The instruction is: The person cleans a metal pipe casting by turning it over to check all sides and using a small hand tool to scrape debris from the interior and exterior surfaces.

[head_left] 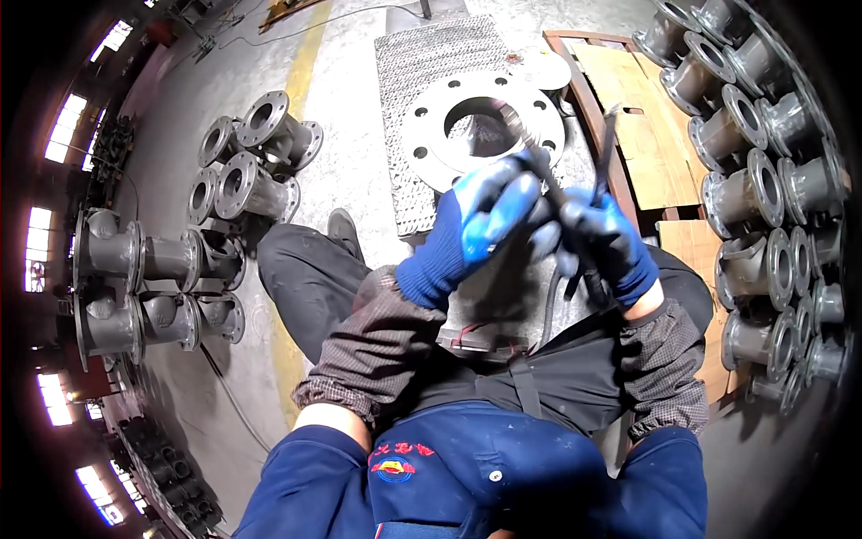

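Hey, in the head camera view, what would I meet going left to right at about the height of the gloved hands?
Bright window, stacked grey flanged fittings, black trouser leg, left hand in a blue glove, right hand in a blue glove, wooden boards, then the right-side grey fittings.

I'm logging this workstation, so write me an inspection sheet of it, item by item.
Surface: grey textured platform between the person and the floor's far area.
Job's things: bolt-holed round flange on the platform, face up; dark tool, its tip blurred before the flange's bore; slim dark rod.
Clutter: pale disc by the flange's far right edge.
Left grip: blue-gloved, closed on the dark tool.
Right grip: blue-gloved, curled around the slim rod; finger detail blurred.
Cables: dark cable below the hands; its ends unclear.
Surroundings: flanged pipe fittings in rows at right, more at left; wooden boards; yellow floor line.
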`<action>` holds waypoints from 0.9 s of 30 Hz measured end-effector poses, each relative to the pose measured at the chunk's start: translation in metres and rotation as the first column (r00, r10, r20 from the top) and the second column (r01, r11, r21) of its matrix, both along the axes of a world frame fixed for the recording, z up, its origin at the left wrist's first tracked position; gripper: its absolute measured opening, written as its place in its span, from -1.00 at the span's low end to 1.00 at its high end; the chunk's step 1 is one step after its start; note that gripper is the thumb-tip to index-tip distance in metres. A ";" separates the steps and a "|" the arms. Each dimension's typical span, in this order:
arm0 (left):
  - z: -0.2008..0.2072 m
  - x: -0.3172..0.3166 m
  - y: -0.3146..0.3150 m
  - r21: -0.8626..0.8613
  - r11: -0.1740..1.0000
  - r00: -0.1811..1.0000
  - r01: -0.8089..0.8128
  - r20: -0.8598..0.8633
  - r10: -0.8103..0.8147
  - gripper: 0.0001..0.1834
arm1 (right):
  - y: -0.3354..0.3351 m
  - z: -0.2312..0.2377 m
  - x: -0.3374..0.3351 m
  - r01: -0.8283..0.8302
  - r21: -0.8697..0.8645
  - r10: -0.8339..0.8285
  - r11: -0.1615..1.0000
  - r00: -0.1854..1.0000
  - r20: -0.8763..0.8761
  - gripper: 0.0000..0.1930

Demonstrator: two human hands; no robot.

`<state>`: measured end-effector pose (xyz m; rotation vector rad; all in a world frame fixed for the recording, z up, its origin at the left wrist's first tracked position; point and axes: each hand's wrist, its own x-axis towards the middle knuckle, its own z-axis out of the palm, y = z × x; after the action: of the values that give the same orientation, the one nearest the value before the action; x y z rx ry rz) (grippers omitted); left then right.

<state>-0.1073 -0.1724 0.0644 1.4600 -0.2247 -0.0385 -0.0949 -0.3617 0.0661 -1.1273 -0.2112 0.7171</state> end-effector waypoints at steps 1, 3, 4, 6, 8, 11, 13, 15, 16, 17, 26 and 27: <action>0.008 -0.007 0.001 -0.168 0.980 0.980 0.110 -0.148 -0.136 -0.63 | 0.008 0.001 -0.008 -0.019 -0.043 0.017 0.999 0.999 -0.042 -0.57; -0.005 -0.011 0.015 -0.140 0.971 0.964 0.194 -0.156 -0.215 -0.65 | 0.016 -0.001 -0.006 -0.283 -0.013 0.274 0.959 0.938 -0.213 -0.57; -0.015 -0.013 0.016 -0.197 0.968 0.964 0.156 -0.184 -0.193 -0.66 | 0.026 0.001 -0.014 -0.259 -0.009 0.249 0.966 0.936 -0.250 -0.56; -0.023 -0.018 0.017 -0.189 0.979 0.972 0.069 -0.207 -0.108 -0.64 | 0.036 -0.010 -0.013 -0.244 -0.112 0.207 0.963 0.941 -0.266 -0.67; -0.024 -0.020 0.011 0.068 0.997 0.997 -0.022 -0.068 0.026 -0.61 | 0.030 -0.043 -0.006 0.136 -0.525 0.229 0.840 0.789 0.571 -0.79; -0.020 -0.026 0.003 0.122 0.982 0.986 -0.147 -0.060 0.155 -0.56 | 0.032 -0.034 -0.006 0.577 -0.450 0.301 0.682 0.339 0.891 -0.84; -0.013 -0.019 -0.019 -0.118 0.978 0.981 -0.172 -0.116 0.158 -0.58 | 0.021 -0.042 0.001 0.605 -0.402 0.268 0.688 0.303 0.915 -0.83; -0.013 -0.014 -0.004 0.141 0.989 0.995 -0.042 0.100 0.028 -0.63 | 0.008 -0.048 0.009 0.684 -0.325 0.197 0.653 0.261 0.945 -0.79; -0.012 -0.012 0.000 0.158 0.985 0.992 -0.073 0.117 0.055 -0.65 | -0.001 -0.060 0.020 0.697 -0.248 0.000 0.673 0.335 0.942 -0.77; -0.010 -0.010 0.006 0.176 0.979 0.988 -0.107 0.133 0.084 -0.66 | -0.013 -0.063 0.035 0.682 -0.247 -0.195 0.688 0.502 0.843 -0.76; -0.023 0.093 0.131 0.564 0.784 0.932 -0.259 0.358 0.051 -0.54 | -0.204 -0.209 0.148 0.554 -0.691 -0.497 0.465 0.809 0.314 -0.63; -0.042 0.108 0.136 0.463 0.868 0.982 -0.179 0.140 0.128 -0.53 | -0.220 -0.216 0.148 0.545 -0.802 -0.271 0.244 0.832 0.483 -0.59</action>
<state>0.0010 -0.0367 0.0221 1.9714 -0.1897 0.1224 0.0535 -0.5818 -0.1502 -2.3018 0.3787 0.1124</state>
